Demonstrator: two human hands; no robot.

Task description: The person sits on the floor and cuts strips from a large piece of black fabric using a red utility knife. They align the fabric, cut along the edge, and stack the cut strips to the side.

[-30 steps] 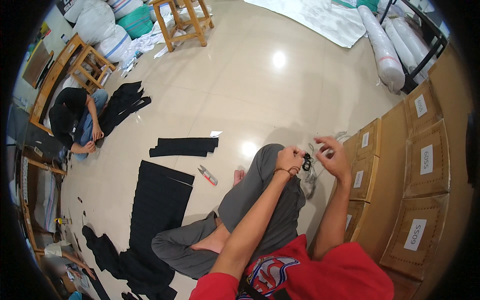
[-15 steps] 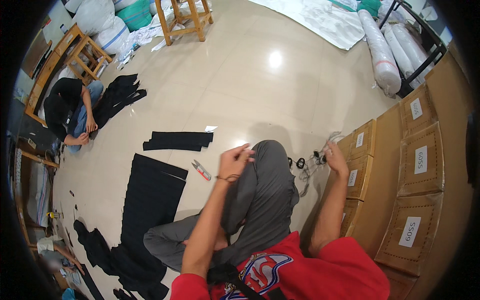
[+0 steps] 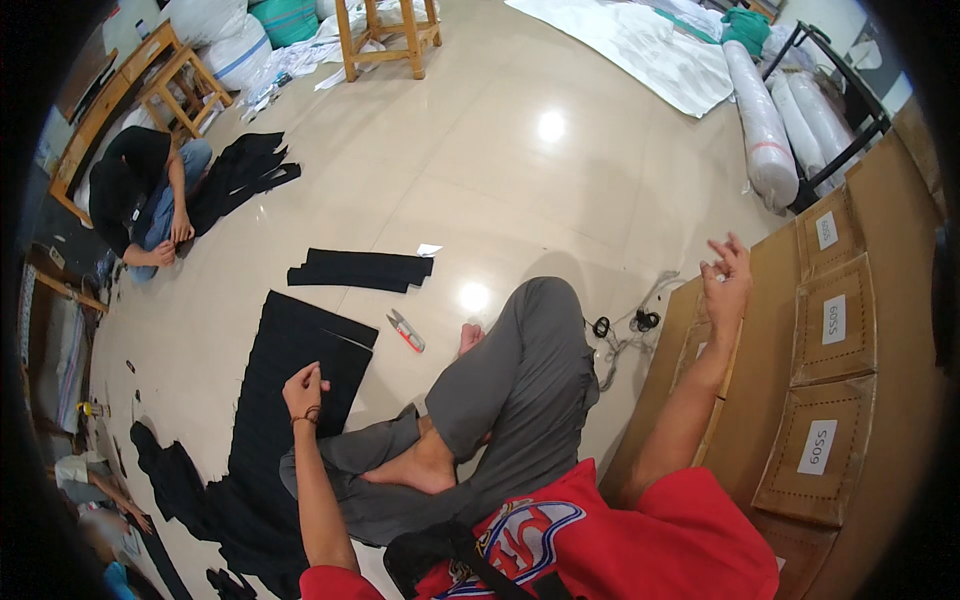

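Note:
My left hand is closed in a pinch above the large black fabric piece; whatever is between its fingertips is too small to make out. Raised beside the cardboard boxes, my right hand brings thumb and forefinger together while its other fingers fan upward. I cannot see what they hold. Thread snips with red handles lie on the floor between the large piece and my knee. Beyond them is a narrower black fabric strip, with a small white scrap at its right end.
Stacked cardboard boxes stand close on my right. Tangled grey cord and black loops lie by my knee. A person in black sits at far left with dark cloth. Wrapped rolls and a wooden stool stand farther off.
My hands have moved apart: the left went left and nearer, over the large black fabric; the right rose outward beside the boxes. The snips and fabric stay on the floor.

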